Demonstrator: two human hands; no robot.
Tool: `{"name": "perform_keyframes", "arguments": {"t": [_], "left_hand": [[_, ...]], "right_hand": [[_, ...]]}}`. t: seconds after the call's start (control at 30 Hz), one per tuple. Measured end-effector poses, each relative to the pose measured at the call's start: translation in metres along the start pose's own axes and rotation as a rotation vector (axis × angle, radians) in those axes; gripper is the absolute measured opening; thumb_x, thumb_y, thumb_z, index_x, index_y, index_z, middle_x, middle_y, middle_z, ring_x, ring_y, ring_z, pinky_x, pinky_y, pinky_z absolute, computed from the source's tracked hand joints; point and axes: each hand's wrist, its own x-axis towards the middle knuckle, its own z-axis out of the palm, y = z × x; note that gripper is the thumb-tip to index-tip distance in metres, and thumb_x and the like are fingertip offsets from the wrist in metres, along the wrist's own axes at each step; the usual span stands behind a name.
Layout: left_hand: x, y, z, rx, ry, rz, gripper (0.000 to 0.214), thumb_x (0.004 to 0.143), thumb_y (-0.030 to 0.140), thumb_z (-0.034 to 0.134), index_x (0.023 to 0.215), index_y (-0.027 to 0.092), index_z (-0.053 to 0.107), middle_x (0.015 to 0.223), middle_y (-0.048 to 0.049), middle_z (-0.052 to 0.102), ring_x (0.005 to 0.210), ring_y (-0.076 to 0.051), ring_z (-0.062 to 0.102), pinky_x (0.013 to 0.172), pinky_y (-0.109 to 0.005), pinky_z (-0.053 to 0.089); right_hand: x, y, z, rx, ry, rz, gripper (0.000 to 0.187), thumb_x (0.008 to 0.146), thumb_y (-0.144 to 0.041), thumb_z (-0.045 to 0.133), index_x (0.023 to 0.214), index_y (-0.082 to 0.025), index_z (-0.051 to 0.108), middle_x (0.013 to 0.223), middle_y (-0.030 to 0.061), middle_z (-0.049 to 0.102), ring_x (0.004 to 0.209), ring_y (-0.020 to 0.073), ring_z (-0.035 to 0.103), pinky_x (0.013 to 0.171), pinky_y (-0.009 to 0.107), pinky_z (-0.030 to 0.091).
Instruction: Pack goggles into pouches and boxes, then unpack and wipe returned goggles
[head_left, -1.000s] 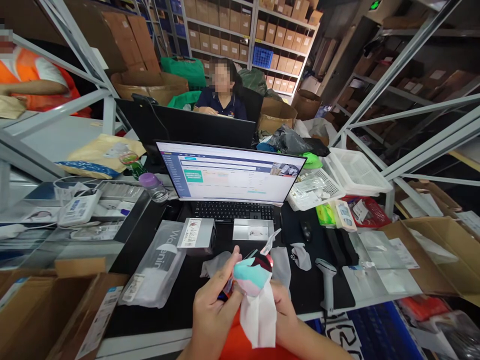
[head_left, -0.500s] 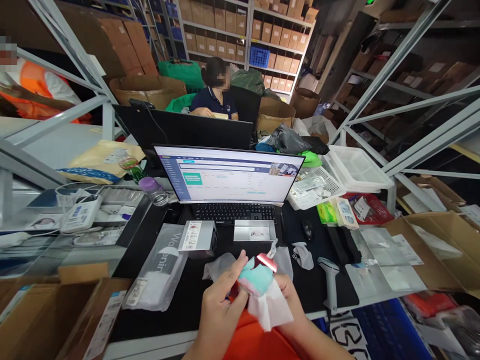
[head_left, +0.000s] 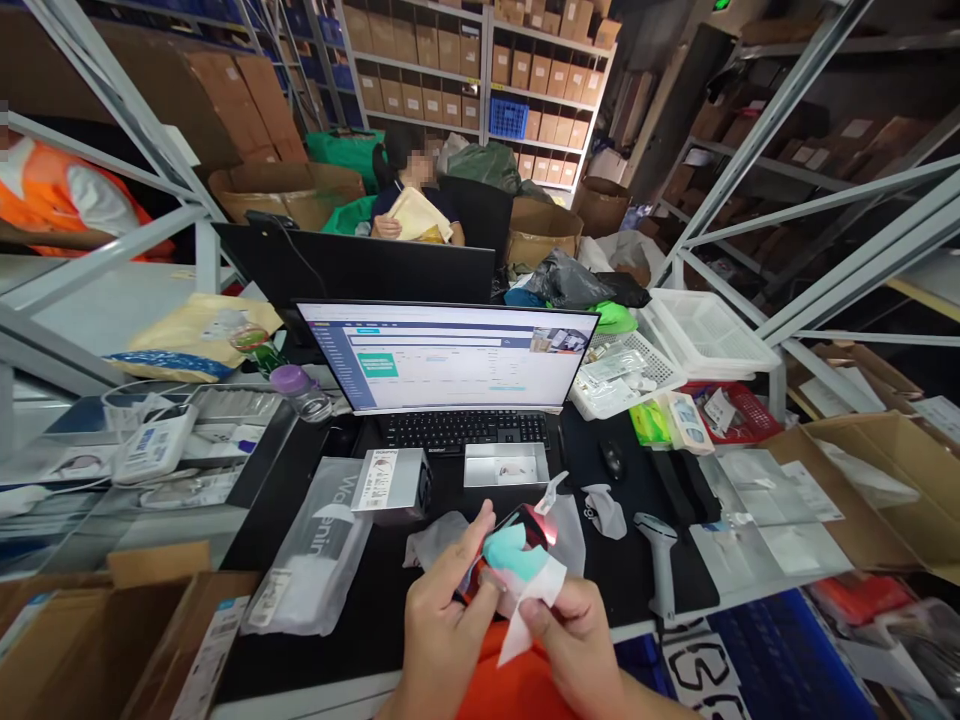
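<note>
My left hand (head_left: 442, 625) is closed round a small red and black object (head_left: 525, 522) with a teal and pink cover, held over the black desk mat (head_left: 390, 590) near the front edge. My right hand (head_left: 574, 640) pinches a white cloth (head_left: 534, 600) against that object's underside. A thin clear strip (head_left: 553, 490) sticks up behind the object. Crumpled clear wrappers (head_left: 435, 535) lie on the mat just beyond my hands.
A monitor (head_left: 450, 355) and keyboard (head_left: 469, 430) stand ahead, with a silver box (head_left: 391, 482), an open tin (head_left: 506, 465), a plastic bag (head_left: 315, 545), a mouse (head_left: 613, 458) and a barcode scanner (head_left: 660, 560). Cardboard boxes (head_left: 862, 470) flank the desk. A person (head_left: 409, 205) sits behind a second monitor.
My right hand has come round under the object and folded the white cloth up against it. The object has tilted flatter. The person behind the monitor has bent down over a yellow envelope.
</note>
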Motion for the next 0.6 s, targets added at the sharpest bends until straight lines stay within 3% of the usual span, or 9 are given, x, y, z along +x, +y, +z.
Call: {"name": "perform_keyframes", "arguments": {"t": [0.1,0.2,0.27,0.37,0.5,0.6], "left_hand": [[-0.002,-0.003,-0.001,-0.003,0.004,-0.028,0.045,0.084,0.013,0.060,0.127,0.024,0.067,0.125,-0.0042,0.072,0.108,-0.022,0.072,0.096,-0.031,0.058],[-0.006,-0.010,-0.001,0.013,0.013,-0.003,0.046,0.084,0.013,0.059,0.128,0.024,0.066,0.127,-0.0043,0.070,0.112,-0.022,0.070,0.093,-0.029,0.059],[-0.008,-0.016,0.000,0.033,0.016,0.014,0.045,0.086,0.014,0.059,0.130,0.024,0.065,0.128,-0.0040,0.070,0.112,-0.022,0.070,0.092,-0.027,0.060],[-0.009,-0.021,0.002,0.048,0.033,0.017,0.044,0.087,0.015,0.059,0.130,0.025,0.064,0.129,-0.0035,0.070,0.111,-0.021,0.070,0.093,-0.028,0.060],[-0.007,-0.021,0.000,0.066,0.087,-0.009,0.042,0.086,0.016,0.060,0.127,0.024,0.066,0.127,-0.0032,0.071,0.107,-0.021,0.072,0.095,-0.030,0.059],[-0.005,-0.021,-0.003,0.091,0.076,-0.052,0.044,0.085,0.014,0.060,0.127,0.024,0.066,0.125,-0.0022,0.072,0.108,-0.021,0.072,0.095,-0.030,0.059]], "right_hand": [[0.002,-0.002,0.001,0.014,0.014,0.051,0.032,0.080,-0.046,0.073,0.067,-0.017,0.076,0.062,0.0035,0.065,0.058,0.0158,0.052,0.059,0.028,0.044],[0.012,-0.011,-0.005,0.320,0.010,0.303,0.028,0.072,-0.045,0.081,0.076,-0.017,0.078,0.059,0.0025,0.065,0.052,0.0146,0.053,0.054,0.026,0.044],[0.018,-0.017,-0.008,0.463,0.065,0.389,0.029,0.067,-0.040,0.085,0.085,-0.018,0.079,0.069,0.0049,0.071,0.059,0.0167,0.059,0.058,0.027,0.048],[0.018,-0.015,-0.006,0.466,0.136,0.348,0.028,0.068,-0.039,0.085,0.086,-0.018,0.079,0.080,0.0078,0.074,0.067,0.0186,0.063,0.065,0.029,0.050],[0.004,0.004,0.006,0.192,0.042,0.177,0.036,0.082,-0.048,0.073,0.072,-0.015,0.078,0.056,0.0041,0.065,0.050,0.0130,0.050,0.053,0.026,0.039],[0.004,0.009,0.007,0.147,0.001,0.171,0.036,0.080,-0.048,0.075,0.069,-0.013,0.077,0.055,0.0021,0.063,0.050,0.0100,0.044,0.052,0.023,0.034]]}}
